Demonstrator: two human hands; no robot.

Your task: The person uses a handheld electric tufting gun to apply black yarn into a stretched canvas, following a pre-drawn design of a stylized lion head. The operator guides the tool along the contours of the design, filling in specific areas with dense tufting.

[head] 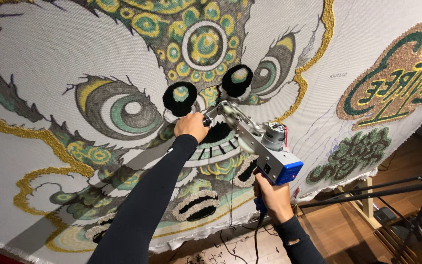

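While the right hand (273, 195) grips the blue tufting gun (262, 146) by its lower handle, the left hand (190, 126) closes around its front grip against the stretched tufting cloth (35, 63).

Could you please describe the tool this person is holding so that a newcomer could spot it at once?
On the big stretched cloth with the lion-face design, look just below the two black tufted circles. The tufting gun is there, gripped by both hands, the only metal thing, with a blue-and-grey body.

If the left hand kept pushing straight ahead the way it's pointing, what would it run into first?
Probably the stretched white cloth itself: the left hand grips the front handle of the blue-and-grey tufting gun, aimed at the black tufted patch just ahead. Depth is hard to judge.
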